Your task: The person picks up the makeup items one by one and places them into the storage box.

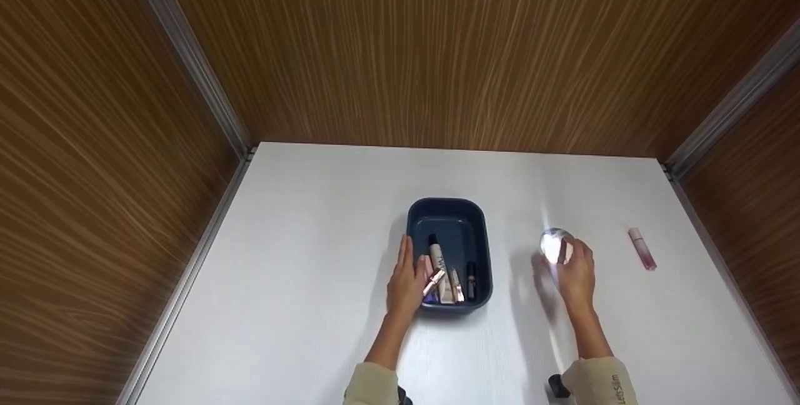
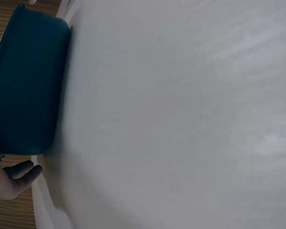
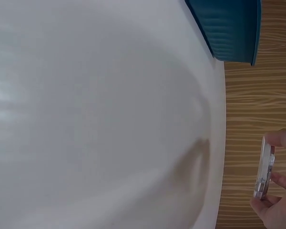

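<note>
My left hand (image 1: 405, 285) lies along the left wall of a dark blue bin (image 1: 487, 267), fingers straight, thumb at the rim. Inside are a white tube with a black cap (image 1: 436, 256), a shiny pinkish tube (image 1: 434, 281) close to the thumb, a slim tube with a shiny end (image 1: 457, 286) and a small dark tube (image 1: 471, 280). To the right of the bin, my right hand (image 1: 576, 272) pinches a round, shiny compact (image 1: 551, 245) by its edges. Seen edge-on in the right wrist view, the compact (image 3: 264, 167) is flat with a clear rim, between thumb and fingertips.
A pink lip gloss tube (image 1: 642, 249) lies on the white table (image 1: 300, 236), right of my right hand. Wood-grain panels (image 1: 437, 49) with grey metal corner strips enclose the back and both sides.
</note>
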{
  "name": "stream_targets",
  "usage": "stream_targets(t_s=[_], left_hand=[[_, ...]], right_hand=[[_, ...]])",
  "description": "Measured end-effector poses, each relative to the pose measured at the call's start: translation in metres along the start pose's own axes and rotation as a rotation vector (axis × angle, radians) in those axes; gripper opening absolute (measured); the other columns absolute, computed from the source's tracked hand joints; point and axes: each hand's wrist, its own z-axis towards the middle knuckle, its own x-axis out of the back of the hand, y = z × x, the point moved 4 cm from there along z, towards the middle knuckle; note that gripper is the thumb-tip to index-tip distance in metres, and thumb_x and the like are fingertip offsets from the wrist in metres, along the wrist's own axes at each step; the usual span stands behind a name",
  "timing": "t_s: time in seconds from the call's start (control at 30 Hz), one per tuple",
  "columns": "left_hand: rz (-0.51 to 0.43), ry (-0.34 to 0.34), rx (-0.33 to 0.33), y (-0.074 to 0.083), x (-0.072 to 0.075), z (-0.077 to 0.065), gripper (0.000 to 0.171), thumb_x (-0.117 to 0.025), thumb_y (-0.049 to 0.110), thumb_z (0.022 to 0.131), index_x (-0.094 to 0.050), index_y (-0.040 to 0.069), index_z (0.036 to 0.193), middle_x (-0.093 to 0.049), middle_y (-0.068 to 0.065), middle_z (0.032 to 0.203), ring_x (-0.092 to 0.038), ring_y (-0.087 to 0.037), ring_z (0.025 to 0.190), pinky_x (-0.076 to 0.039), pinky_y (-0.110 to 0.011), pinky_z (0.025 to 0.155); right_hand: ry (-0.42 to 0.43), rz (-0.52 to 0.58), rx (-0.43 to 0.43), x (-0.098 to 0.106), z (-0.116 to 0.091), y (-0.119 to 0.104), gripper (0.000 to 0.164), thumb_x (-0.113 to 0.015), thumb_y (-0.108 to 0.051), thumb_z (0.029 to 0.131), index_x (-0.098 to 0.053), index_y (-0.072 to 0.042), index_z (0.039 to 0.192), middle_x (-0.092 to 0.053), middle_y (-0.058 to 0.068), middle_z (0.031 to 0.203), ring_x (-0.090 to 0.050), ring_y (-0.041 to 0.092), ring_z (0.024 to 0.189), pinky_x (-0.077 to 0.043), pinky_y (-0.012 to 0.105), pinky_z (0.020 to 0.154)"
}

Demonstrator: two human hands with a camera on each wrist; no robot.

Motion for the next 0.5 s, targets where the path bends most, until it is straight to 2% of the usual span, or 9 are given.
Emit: stream_targets(t_s=[0.33,0.5], left_hand=[[-0.004,0.011,-0.009,0.0011,0.0016,0.0002,0.052,-0.041,0.029,0.099,-0.028,0.009,0.145,-0.023,-0.004,0.15,-0.049,-0.033,0.113,-0.045,-0.048,0.076],[-0.017,0.008,-0.001,0.0008,0.0014,-0.0001,0.052,-0.041,0.029,0.099,-0.028,0.008,0.145,-0.022,-0.004,0.15,-0.046,-0.031,0.117,-0.044,-0.047,0.079]], right_hand=[[0.049,0.037,0.045,-0.0015,-0.0053,-0.0027,0.054,-0.077,0.005,0.067,-0.053,0.007,0.115,-0.045,0.035,0.117,-0.04,0.048,0.111,-0.032,0.056,0.091],[0.003,0.016,0.018,-0.0017,-0.0066,-0.0039,0.055,-0.077,0.001,0.07,-0.05,0.008,0.117,-0.042,0.034,0.121,-0.038,0.048,0.114,-0.031,0.057,0.091]])
